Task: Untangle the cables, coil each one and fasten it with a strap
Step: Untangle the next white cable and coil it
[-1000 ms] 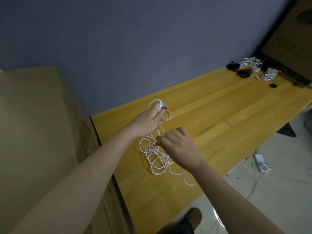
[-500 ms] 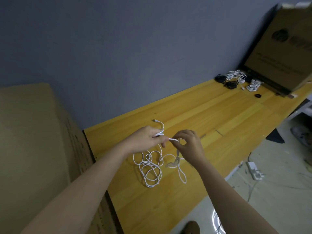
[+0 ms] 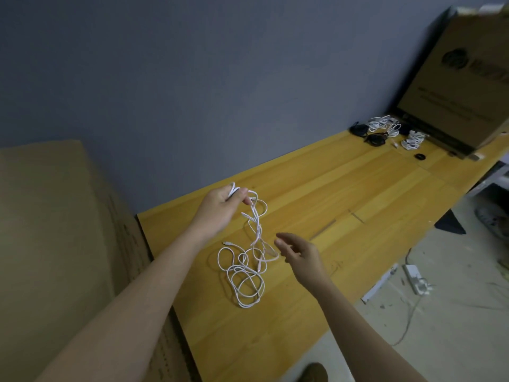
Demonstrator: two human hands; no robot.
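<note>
A tangle of thin white cable (image 3: 246,282) lies in loose loops on the yellow wooden table (image 3: 330,194). My left hand (image 3: 221,209) is raised above the table and shut on a small coil of that cable, from which a twisted strand hangs down to the loops. My right hand (image 3: 301,253) hovers just right of the hanging strand with its fingers spread and nothing in it. At the table's far right end lie several coiled white cables (image 3: 385,125) and black straps (image 3: 374,139).
A large cardboard box (image 3: 55,244) stands against the table's left end. Another cardboard box (image 3: 462,78) leans at the far right end. On the floor to the right lies a white power strip (image 3: 414,279) with its cord. A shoe (image 3: 312,373) shows below.
My left hand has lifted with the cable's end, pulling a strand up from the pile. My right hand has let go of the cable and opened.
</note>
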